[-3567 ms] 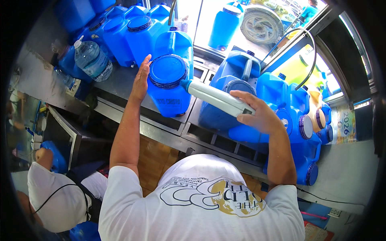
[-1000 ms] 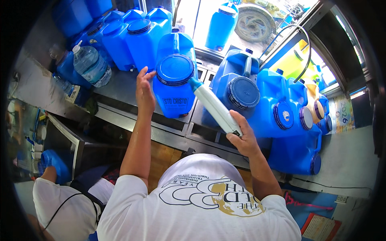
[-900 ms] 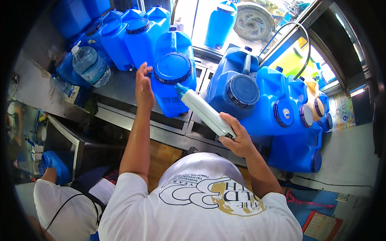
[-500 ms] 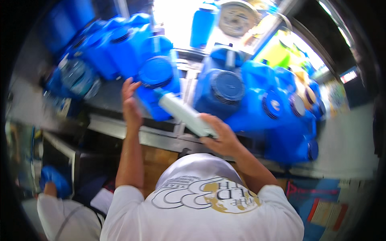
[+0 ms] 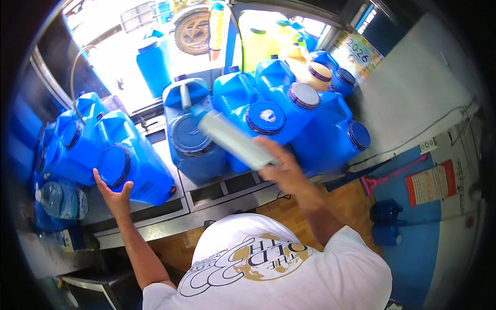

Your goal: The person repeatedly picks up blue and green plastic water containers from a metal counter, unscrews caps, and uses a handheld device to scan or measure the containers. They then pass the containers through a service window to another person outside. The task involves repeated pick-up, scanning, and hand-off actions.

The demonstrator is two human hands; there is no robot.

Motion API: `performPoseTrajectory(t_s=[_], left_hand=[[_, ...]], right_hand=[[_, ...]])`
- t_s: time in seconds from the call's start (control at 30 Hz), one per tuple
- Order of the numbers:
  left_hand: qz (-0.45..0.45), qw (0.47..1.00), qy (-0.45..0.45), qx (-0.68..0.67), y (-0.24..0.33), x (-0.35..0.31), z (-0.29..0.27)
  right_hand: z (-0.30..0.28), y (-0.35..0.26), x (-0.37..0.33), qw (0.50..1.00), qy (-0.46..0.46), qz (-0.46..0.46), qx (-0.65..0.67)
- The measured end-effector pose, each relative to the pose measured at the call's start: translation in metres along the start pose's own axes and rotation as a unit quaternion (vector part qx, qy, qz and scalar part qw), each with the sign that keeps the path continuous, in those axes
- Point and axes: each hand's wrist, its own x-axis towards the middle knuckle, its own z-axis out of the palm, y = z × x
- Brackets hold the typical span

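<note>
My right hand point(image 5: 285, 169) is wrapped round the near end of a long white tube-shaped tool point(image 5: 235, 140) with a teal tip, slightly blurred. The tool slants toward the far left, its tip over the cap of a darker blue water jug point(image 5: 191, 135); whether they touch I cannot tell. My left hand point(image 5: 116, 199) has its fingers spread and thumb apart, at the near side of a bright blue water jug point(image 5: 147, 168) that stands upright with its wide round cap toward me. The fingertips meet the rim of that cap or lie just beside it.
Several more blue jugs point(image 5: 268, 120) crowd the metal counter point(image 5: 206, 200) on both sides. A clear plastic bottle point(image 5: 64, 200) is at the left. A blue jug point(image 5: 154, 64) stands beyond the window opening. A thin hose point(image 5: 72, 90) arches at the left; a cable runs along the right wall.
The view has turned toward the right. The white tool's tip has gone from beside the left jug to over the darker jug. A person at lower left has left the view.
</note>
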Motion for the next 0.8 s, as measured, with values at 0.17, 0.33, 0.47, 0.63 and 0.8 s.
performPoseTrajectory(t_s=[0.17,0.33,0.47,0.63,0.8], left_hand=[[-0.015,0.976,-0.135,-0.168,-0.038,0.029,-0.020],[-0.151,0.951,-0.138,-0.233,-0.053,0.021,-0.052],[-0.039,0.993,-0.113,-0.021,-0.038,0.017,-0.032],[-0.172,0.984,-0.047,-0.027,-0.028,0.014,-0.005],[-0.164,0.986,0.016,-0.033,-0.028,-0.005,-0.022]], right_hand=[[-0.157,-0.054,-0.072,0.957,0.253,-0.033,0.141],[-0.309,-0.079,-0.150,0.929,0.366,-0.051,0.030],[-0.420,-0.042,-0.179,0.894,0.445,0.053,0.009],[-0.524,0.036,-0.160,0.897,0.410,0.160,0.036],[-0.578,0.103,-0.121,0.894,0.391,0.166,0.144]])
